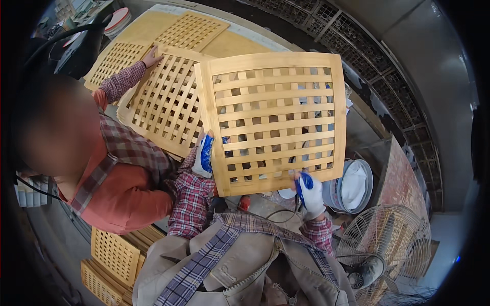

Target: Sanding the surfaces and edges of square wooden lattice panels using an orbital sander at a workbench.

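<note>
A square wooden lattice panel [278, 134], light yellow and framed on all sides, is held up tilted in front of me. My left hand [203, 155], in a white and blue glove, is closed on the panel's left edge; some of its fingers are hidden behind the frame. At the lower edge, toward the right corner, my right hand [309, 195] grips it too, in a similar glove. Just left, another lattice panel [168, 99] lies on what looks like a stack, with a co-worker's hand [151, 57] on its far corner.
A co-worker in a red top [122, 188] stands close on my left. More panels lie on the far table [232, 43] and at lower left [115, 255]. To the right are a bucket with white contents [353, 186], a wire-caged fan [388, 250] and a metal grille wall [377, 61].
</note>
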Motion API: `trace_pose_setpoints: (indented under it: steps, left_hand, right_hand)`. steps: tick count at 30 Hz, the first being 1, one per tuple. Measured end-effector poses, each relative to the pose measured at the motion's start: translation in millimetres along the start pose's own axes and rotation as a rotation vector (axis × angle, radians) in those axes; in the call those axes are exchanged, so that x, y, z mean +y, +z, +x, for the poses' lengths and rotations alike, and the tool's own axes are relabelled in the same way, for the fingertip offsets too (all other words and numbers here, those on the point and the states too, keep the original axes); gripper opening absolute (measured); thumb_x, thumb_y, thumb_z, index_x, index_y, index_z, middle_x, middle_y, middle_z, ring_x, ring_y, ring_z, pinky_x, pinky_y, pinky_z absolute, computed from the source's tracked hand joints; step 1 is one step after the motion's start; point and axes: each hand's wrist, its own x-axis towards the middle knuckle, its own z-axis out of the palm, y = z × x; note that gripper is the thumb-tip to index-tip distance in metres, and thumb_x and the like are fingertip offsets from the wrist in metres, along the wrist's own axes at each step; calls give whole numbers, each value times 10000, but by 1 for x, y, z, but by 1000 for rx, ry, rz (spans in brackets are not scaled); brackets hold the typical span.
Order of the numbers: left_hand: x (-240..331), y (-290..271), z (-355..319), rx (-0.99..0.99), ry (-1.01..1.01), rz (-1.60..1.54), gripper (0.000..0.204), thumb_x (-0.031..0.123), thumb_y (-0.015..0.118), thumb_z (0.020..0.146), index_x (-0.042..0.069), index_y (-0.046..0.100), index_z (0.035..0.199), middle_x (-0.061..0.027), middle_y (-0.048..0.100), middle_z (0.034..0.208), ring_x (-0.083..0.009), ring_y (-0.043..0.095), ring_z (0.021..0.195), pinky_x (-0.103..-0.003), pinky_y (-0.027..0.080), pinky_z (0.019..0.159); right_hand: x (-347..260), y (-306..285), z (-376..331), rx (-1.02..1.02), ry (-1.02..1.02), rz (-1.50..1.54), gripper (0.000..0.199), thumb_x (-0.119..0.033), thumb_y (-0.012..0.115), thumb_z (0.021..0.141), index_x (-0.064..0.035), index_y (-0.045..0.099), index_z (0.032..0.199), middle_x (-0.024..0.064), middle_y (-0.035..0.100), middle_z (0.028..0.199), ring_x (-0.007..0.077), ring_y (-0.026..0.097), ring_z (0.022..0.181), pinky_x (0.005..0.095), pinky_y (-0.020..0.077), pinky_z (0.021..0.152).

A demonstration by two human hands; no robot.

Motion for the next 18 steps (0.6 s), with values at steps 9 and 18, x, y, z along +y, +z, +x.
trace_pose_setpoints:
  steps: [9, 18]
  left_hand:
    - [-19, -14, 8, -122, -72, -156, 526, 377, 504, 972, 96, 371, 1396, -110, 566, 1206, -203, 605, 998, -345, 538, 821]
    - [-33, -134, 78, -130, -126, 46, 516, 392, 473, 984, 81, 389, 1386, -105, 590, 1189, -187, 601, 999, -332, 503, 869]
  right_hand:
    - [-132, 70, 91, 325, -837, -962, 410, -145, 637, 804, -79, 564, 1202, 187, 512, 1247, 374, 486, 1138, 468, 398, 961]
    - [-149, 100, 126, 339, -865, -1153, 493, -344, 624, 834, -168, 533, 1285, 202, 413, 1347, 395, 374, 1242, 524, 254, 1060]
